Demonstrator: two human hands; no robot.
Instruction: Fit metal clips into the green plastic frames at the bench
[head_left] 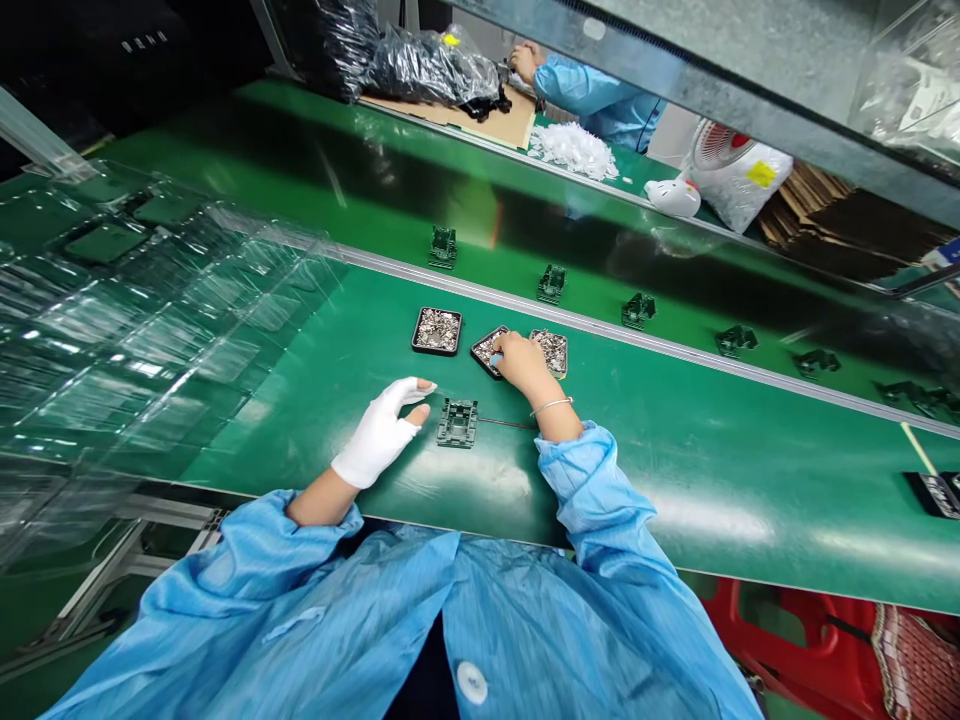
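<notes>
My left hand (382, 430), in a white glove with bare fingertips, is beside a small dark green slotted frame (457, 423) lying on the green table. Its thumb and fingers are apart, with nothing seen between them. My right hand (523, 362), bare with a bracelet at the wrist, reaches into the middle black tray (484, 352) of small silvery metal parts. Its fingertips are bent together among the parts; what they hold is too small to tell. A thin dark rod (504, 422) runs from the frame toward my right wrist, its far end hidden.
Another black tray (437, 331) of metal parts stands to the left, and a third tray (553, 352) is partly behind my right hand. Several similar frames (552, 284) line the strip beyond the metal rail (480, 292). Clear plastic trays (135, 330) are stacked left. A co-worker's sleeve (592, 88) shows behind.
</notes>
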